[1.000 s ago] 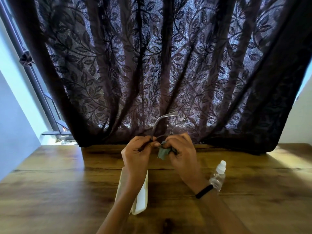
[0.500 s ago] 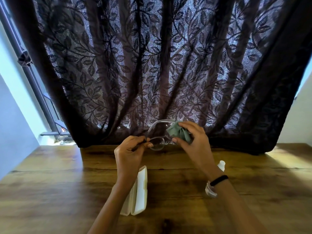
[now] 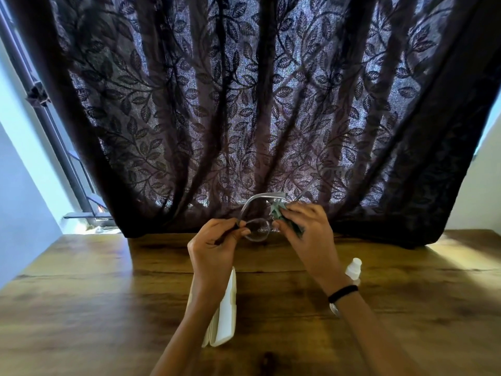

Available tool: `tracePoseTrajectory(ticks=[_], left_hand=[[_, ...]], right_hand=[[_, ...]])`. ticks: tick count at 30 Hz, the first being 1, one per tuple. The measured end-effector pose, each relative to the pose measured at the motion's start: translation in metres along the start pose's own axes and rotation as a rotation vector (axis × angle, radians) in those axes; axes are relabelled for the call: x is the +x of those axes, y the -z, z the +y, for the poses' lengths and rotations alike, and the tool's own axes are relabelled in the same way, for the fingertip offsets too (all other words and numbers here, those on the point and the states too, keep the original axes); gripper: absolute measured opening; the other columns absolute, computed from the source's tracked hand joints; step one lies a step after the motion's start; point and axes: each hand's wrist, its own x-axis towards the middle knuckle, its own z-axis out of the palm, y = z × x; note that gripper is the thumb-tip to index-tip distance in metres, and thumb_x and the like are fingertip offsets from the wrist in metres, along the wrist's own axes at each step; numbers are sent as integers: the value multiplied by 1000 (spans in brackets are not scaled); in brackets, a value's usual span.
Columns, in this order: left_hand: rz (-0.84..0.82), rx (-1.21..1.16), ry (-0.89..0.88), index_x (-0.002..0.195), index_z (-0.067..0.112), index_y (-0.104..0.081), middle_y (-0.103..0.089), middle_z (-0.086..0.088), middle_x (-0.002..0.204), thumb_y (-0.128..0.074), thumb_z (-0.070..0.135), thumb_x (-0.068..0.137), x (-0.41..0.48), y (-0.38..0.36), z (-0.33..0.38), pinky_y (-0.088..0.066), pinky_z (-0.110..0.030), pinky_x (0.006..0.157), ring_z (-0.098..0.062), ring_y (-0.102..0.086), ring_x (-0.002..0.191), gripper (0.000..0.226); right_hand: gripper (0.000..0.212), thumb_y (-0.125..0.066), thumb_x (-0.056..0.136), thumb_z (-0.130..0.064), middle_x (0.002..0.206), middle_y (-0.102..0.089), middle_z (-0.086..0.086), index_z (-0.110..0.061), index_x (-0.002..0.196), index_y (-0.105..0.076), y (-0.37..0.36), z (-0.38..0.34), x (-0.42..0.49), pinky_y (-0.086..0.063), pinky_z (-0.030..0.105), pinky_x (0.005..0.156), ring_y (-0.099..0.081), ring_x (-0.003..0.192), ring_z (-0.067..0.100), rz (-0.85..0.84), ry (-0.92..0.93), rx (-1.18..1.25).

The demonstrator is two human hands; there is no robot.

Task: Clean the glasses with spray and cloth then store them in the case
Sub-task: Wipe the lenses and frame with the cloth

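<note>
Pinching the glasses (image 3: 256,226) mid-frame above the tabletop (image 3: 81,294), left hand (image 3: 214,248) fingers closed on the left rim, right hand (image 3: 303,229) fingers pressing the cloth (image 3: 278,213) over the right lens, frame lying left-to-right, case (image 3: 225,316) lower centre, nearer the left.

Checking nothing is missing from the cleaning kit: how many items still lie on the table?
2: the white hard glasses case, under the left forearm, and the small clear spray bottle with a white cap, beside the right wrist. More may hide under the arms.
</note>
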Motion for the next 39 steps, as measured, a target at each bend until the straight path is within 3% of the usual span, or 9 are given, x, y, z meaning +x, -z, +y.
tracePoseTrajectory(ticks=[6,9,12,15,19,24,30,35,39], left_hand=[[-14,-12,-15,84,14,-70,-67,9,80,-73,-7,65,-2,-2,2,-49,-8,68,0,-66,75,28],[-10,-20,-19,84,12,-70,-67,9,80,-73,-8,65,-1,-1,3,-51,-10,68,0,-66,75,27],[-10,-9,-41,84,6,-70,-67,5,79,-73,-9,65,1,-1,5,-51,-11,67,0,-66,74,24],[-13,-13,-52,84,3,-70,-67,2,79,-73,-8,66,2,-1,7,-52,-11,67,-1,-66,74,22],[-5,-27,-48,84,10,-70,-68,6,80,-73,-4,66,1,-1,6,-51,-11,68,-1,-66,74,23],[-4,-65,-29,86,17,-70,-68,12,81,-71,11,67,0,-1,6,-50,-10,68,0,-66,75,20],[-7,-60,-19,85,18,-69,-68,9,82,-70,16,67,0,-2,6,-51,-12,68,-1,-66,75,18],[15,-41,-37,85,12,-69,-67,5,80,-72,-1,67,2,-1,6,-50,-10,68,1,-65,75,23],[7,-33,-49,87,9,-68,-67,5,80,-71,4,67,3,-2,10,-49,-9,69,2,-65,76,21]], right_hand=[[22,-72,76,-15,94,-71,6,-6,96,-69,0,-1,0,-48,28,74,-49,94,15,35,25,49],[27,-72,77,-27,93,-71,4,-8,95,-70,1,0,0,-48,33,69,-47,92,16,84,35,-109],[43,-58,80,-47,101,-67,3,-10,101,-66,1,0,-1,-46,38,74,-53,97,27,86,-31,-306],[49,-49,82,-52,107,-63,7,-12,107,-62,1,-1,-2,-45,40,77,-51,101,30,65,-63,-352],[38,-57,85,-41,111,-59,7,-14,111,-62,0,-2,0,-44,43,79,-43,104,25,18,-55,-239],[23,-70,78,-18,100,-64,5,-16,102,-69,0,-6,2,-40,41,78,-36,98,17,79,35,-93],[21,-74,74,-17,97,-65,3,-16,95,-71,1,-4,2,-39,40,78,-37,97,17,128,26,-86],[37,-65,78,-44,110,-63,5,-18,105,-67,4,3,0,-38,40,79,-45,103,25,93,-57,-227],[51,-51,80,-56,118,-58,7,-20,114,-62,4,2,0,-41,40,80,-47,107,30,66,-114,-296]])
